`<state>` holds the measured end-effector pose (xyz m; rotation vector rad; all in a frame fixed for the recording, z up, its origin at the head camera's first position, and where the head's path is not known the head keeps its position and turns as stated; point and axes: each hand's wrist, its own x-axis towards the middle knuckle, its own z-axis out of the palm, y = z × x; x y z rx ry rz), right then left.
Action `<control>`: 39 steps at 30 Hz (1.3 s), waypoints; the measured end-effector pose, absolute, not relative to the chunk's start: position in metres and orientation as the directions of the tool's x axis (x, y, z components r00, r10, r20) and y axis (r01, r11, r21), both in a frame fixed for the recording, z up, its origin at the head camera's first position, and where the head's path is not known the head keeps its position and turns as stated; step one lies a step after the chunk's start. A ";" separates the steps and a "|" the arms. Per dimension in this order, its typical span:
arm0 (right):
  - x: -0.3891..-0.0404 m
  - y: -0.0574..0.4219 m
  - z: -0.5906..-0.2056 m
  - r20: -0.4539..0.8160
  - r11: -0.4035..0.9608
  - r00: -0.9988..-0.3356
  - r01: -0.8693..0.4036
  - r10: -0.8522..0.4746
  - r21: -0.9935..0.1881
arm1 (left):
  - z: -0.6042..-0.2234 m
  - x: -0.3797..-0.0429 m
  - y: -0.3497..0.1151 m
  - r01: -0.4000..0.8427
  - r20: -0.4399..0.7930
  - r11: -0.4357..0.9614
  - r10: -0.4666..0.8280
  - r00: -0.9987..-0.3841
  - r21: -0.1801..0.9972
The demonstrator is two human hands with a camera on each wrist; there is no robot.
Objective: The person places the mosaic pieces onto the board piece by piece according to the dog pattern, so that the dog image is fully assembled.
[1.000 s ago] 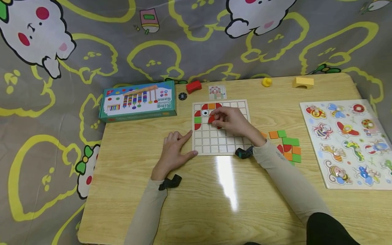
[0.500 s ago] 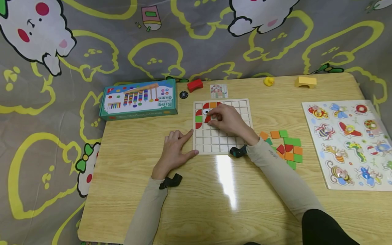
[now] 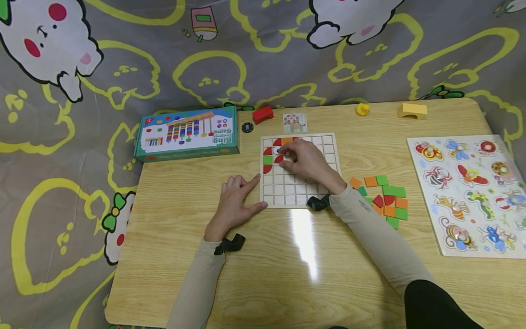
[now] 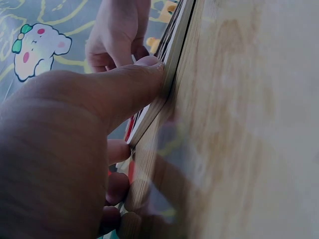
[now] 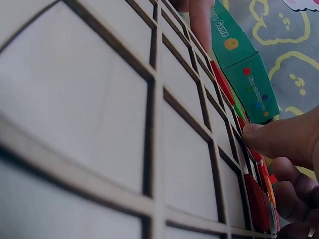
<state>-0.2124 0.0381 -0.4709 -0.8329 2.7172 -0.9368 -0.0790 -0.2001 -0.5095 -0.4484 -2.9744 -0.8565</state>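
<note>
A square wooden grid board [image 3: 279,188] lies mid-table. In its far left part are red quarter-circle tiles, a green square tile [image 3: 268,160], an orange tile and an eye tile partly covered by fingers. My right hand [image 3: 307,160] bends over these cells, thumb and index finger pinching a red quarter-circle tile [image 3: 278,159] in its cell beside the green one. In the right wrist view the thumb [image 5: 279,139] reaches the row of red tiles. My left hand [image 3: 232,203] rests spread at the board's left side; its thumb [image 4: 134,79] touches the near edge.
Loose orange, green and red tiles [image 3: 393,191] lie right of the board. Farther right is an insect puzzle board [image 3: 464,224]. Behind stand a game box [image 3: 186,135], a red block [image 3: 263,114], a picture card [image 3: 294,123], a yellow duck [image 3: 363,109] and a yellow arch block [image 3: 412,111].
My right hand has moved slightly left and down with the red tile, which now sits in a cell by the eye tile. The left hand stays put.
</note>
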 end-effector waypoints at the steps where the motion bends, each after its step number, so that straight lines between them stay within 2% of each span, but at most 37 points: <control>1: -0.212 0.038 -0.471 0.037 0.652 -0.836 -0.454 -0.547 -0.607 | -0.510 -0.079 -0.200 0.278 0.094 0.809 0.270 -0.958 0.518; 15: -0.211 0.037 -0.472 0.060 0.650 -0.821 -0.492 -0.568 -0.580 | -0.510 -0.079 -0.200 0.284 0.095 0.814 0.275 -0.957 0.506; 32: -0.211 0.039 -0.473 0.041 0.672 -0.846 -0.452 -0.532 -0.587 | -0.509 -0.079 -0.198 0.276 0.082 0.815 0.274 -0.958 0.510; 39: -0.212 0.038 -0.471 0.026 0.664 -0.836 -0.454 -0.548 -0.593 | -0.509 -0.078 -0.199 0.276 0.083 0.817 0.273 -0.958 0.507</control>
